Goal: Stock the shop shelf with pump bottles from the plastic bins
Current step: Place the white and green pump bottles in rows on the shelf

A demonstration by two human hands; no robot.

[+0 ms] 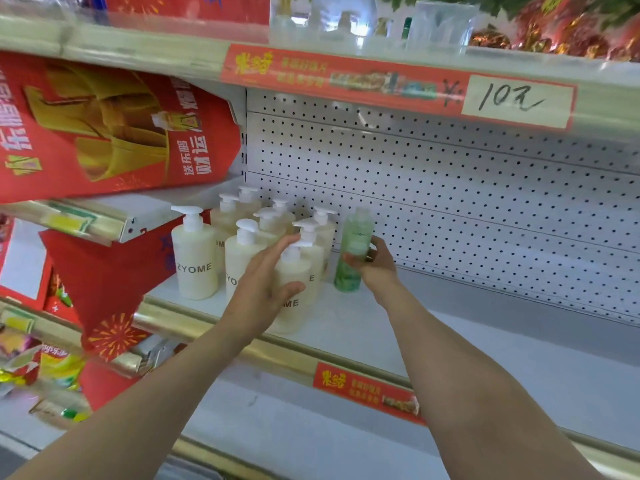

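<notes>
Shelf — white deck with pegboard back, gold front rail. A cluster of cream pump bottles stands at the left end, roughly three rows deep; I count about nine, though the rear ones overlap and the exact number is uncertain. Labels face forward where readable.

Left hand: fingers spread and curved around the front cream bottle, palm against its side. It looks like a light, steadying hold rather than a firm grip; the bottle's base appears to sit on the shelf near the front edge.

Right hand: closed around a green bottle, held just right of the cream cluster. The bottle is tilted slightly and its base is at or just above the deck — cannot tell whether it is set down. Its top is blurred, so the cap type is unclear.

Progress, as a judgement: early to middle. Only the left end of the shelf is filled; the deck to the right of the green bottle is bare along its whole visible run. The green bottle seems to start a new column. The bins are not in view, so remaining stock cannot be estimated.

Left to do: seat both bottles, square them, fetch more.
</notes>
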